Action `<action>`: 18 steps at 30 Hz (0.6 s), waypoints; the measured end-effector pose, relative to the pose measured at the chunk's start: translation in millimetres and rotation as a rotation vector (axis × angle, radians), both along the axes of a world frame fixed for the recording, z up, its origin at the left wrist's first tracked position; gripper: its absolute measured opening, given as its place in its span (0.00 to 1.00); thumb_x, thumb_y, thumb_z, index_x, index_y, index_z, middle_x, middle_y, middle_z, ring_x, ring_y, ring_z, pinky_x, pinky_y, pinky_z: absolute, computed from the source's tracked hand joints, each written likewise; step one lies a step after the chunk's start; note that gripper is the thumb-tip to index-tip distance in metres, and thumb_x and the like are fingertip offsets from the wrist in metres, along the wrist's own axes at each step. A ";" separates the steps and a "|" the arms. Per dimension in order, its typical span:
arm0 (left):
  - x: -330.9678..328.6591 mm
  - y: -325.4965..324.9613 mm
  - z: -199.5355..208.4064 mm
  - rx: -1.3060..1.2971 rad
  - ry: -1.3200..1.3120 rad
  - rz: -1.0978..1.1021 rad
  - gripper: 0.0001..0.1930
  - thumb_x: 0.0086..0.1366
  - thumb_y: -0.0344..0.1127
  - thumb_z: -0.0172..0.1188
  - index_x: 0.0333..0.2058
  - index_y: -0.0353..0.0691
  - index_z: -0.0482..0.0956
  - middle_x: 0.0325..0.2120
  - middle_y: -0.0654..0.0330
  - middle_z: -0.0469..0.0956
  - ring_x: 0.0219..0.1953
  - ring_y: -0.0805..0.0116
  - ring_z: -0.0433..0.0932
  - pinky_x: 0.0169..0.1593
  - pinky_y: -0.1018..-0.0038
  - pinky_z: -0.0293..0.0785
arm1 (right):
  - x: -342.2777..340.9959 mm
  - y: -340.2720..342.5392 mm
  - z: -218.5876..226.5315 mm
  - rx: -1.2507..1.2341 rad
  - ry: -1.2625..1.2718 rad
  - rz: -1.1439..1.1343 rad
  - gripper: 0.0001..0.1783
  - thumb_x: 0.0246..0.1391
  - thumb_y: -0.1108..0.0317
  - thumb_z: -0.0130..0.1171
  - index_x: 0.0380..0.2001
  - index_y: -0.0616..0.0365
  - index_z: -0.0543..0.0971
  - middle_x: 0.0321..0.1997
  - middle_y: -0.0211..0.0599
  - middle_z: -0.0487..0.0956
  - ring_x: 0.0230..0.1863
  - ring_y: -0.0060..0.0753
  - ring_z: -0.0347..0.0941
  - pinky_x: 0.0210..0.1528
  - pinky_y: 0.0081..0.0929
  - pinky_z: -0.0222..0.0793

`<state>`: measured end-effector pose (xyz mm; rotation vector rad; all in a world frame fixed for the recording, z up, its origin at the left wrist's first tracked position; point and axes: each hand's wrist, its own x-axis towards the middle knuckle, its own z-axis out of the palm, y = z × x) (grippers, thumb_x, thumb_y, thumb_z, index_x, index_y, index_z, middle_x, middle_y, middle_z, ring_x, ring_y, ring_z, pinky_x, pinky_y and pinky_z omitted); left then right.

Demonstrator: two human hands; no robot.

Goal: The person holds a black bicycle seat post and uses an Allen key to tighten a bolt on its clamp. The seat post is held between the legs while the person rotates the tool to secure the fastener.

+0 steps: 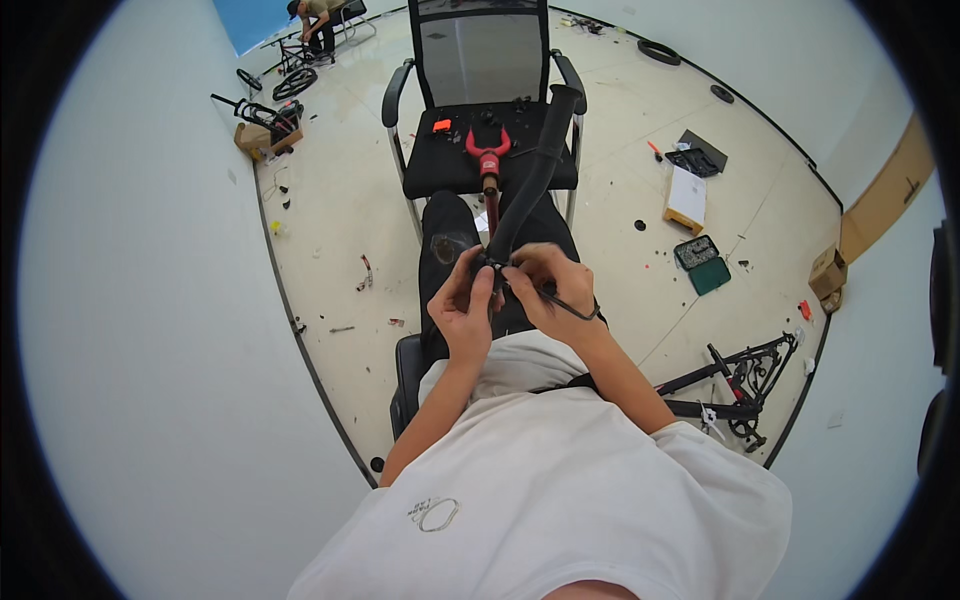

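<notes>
A black bicycle handlebar (522, 208) slants up and away from my lap, with a grip (564, 100) on its far end. Around its near part my left hand (464, 310) is closed, thumb and fingers pinching at a small dark fitting (492, 265). Close beside it, my right hand (553, 285) is closed on the same area, its fingertips almost meeting the left ones. A thin black bent piece (580, 316) sticks out under the right hand; its kind is unclear. Just beyond lies a red bicycle fork (488, 155), its legs toward the chair seat and its steerer toward me.
A black mesh-backed chair (480, 65) faces me, small parts and an orange item (442, 126) on its seat. A bicycle frame (740, 390) lies at right, near an open green case (703, 266) and a white box (686, 198). Far left, another person (318, 20) bends by a bicycle.
</notes>
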<state>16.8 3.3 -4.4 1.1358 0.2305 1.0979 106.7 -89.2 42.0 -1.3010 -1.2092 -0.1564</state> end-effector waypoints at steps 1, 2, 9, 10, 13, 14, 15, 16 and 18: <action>-0.1 -0.8 -0.2 0.003 -0.009 -0.007 0.15 0.66 0.28 0.59 0.50 0.31 0.77 0.28 0.64 0.79 0.20 0.83 0.71 0.23 0.84 0.66 | -3.2 -0.8 0.8 -0.011 0.095 0.010 0.05 0.50 0.81 0.63 0.26 0.65 0.76 0.20 0.35 0.79 0.18 0.20 0.75 0.21 0.16 0.69; 0.1 -1.1 0.3 0.007 -0.018 -0.014 0.15 0.66 0.28 0.59 0.50 0.31 0.77 0.28 0.64 0.79 0.20 0.83 0.71 0.23 0.84 0.66 | -3.1 -2.7 0.8 -0.035 0.158 0.086 0.04 0.51 0.82 0.63 0.28 0.65 0.76 0.21 0.34 0.79 0.20 0.21 0.77 0.23 0.16 0.71; -1.4 1.8 1.0 -0.023 0.016 0.025 0.14 0.66 0.29 0.59 0.50 0.32 0.78 0.28 0.66 0.79 0.22 0.85 0.71 0.23 0.85 0.66 | 0.2 -4.0 -5.8 -0.019 0.217 0.263 0.04 0.52 0.83 0.61 0.32 0.68 0.77 0.27 0.38 0.82 0.31 0.28 0.83 0.34 0.20 0.79; -1.1 2.3 1.1 -0.024 0.024 0.037 0.15 0.67 0.29 0.58 0.50 0.31 0.77 0.27 0.65 0.79 0.22 0.84 0.70 0.24 0.84 0.66 | 1.7 -2.0 -6.2 -0.001 0.184 0.254 0.04 0.52 0.83 0.62 0.32 0.68 0.78 0.28 0.38 0.82 0.31 0.28 0.83 0.35 0.20 0.79; -1.0 3.3 -0.2 -0.034 0.012 0.042 0.15 0.68 0.30 0.57 0.51 0.30 0.76 0.26 0.65 0.78 0.22 0.83 0.70 0.25 0.84 0.66 | -1.0 -0.7 -0.3 0.022 0.046 0.153 0.04 0.50 0.84 0.62 0.31 0.69 0.78 0.27 0.40 0.82 0.31 0.27 0.83 0.33 0.19 0.78; -0.1 4.2 -1.3 -0.043 -0.015 0.025 0.15 0.67 0.30 0.58 0.51 0.31 0.77 0.27 0.65 0.79 0.21 0.83 0.71 0.24 0.84 0.66 | -1.3 -0.9 -1.6 0.024 0.041 0.128 0.04 0.49 0.84 0.62 0.29 0.69 0.78 0.27 0.40 0.81 0.29 0.26 0.82 0.31 0.19 0.77; 0.0 4.5 -2.4 -0.052 -0.043 0.008 0.15 0.66 0.29 0.59 0.50 0.32 0.77 0.27 0.64 0.79 0.21 0.83 0.72 0.23 0.84 0.66 | -1.0 -1.0 -3.1 0.026 0.037 0.103 0.04 0.49 0.84 0.62 0.27 0.68 0.78 0.26 0.41 0.81 0.27 0.26 0.81 0.29 0.18 0.75; -0.1 3.9 -2.2 -0.051 -0.031 0.009 0.15 0.66 0.29 0.59 0.50 0.32 0.78 0.27 0.64 0.79 0.20 0.83 0.72 0.23 0.84 0.66 | 0.8 -0.1 -3.7 0.031 0.029 0.079 0.04 0.48 0.84 0.63 0.26 0.68 0.77 0.25 0.41 0.80 0.25 0.25 0.80 0.27 0.18 0.74; -0.6 1.5 -1.3 -0.048 -0.007 0.010 0.15 0.66 0.29 0.59 0.50 0.32 0.78 0.27 0.64 0.79 0.20 0.82 0.72 0.23 0.84 0.67 | 7.0 4.2 -5.9 0.057 -0.084 0.022 0.07 0.47 0.82 0.64 0.23 0.66 0.75 0.22 0.40 0.79 0.19 0.24 0.76 0.23 0.18 0.70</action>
